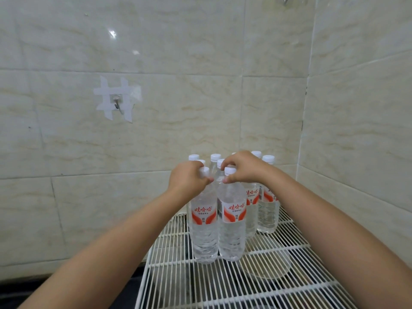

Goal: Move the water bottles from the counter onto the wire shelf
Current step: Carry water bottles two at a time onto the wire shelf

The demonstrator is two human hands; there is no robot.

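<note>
1. The left hand [186,177] has its grip curled round the neck of the front left bottle [204,221], just under the white cap, with the thumb tip showing at the neck.
2. The right hand [244,167] pinches the neck of the front right bottle [231,224], fingers arched over its white cap and thumb pressed below it.
3. Both bottles stand upright, touching side by side, with their bases on the white wire shelf [223,284].
4. Behind them more capped bottles [267,210] stand upright in a cluster on the same shelf, near the corner of the wall.
5. Both forearms reach in from the lower edge of the view.
6. On the beige tiled wall [178,108], a small metal hook [116,101] sits under crossed strips of white tape.
</note>
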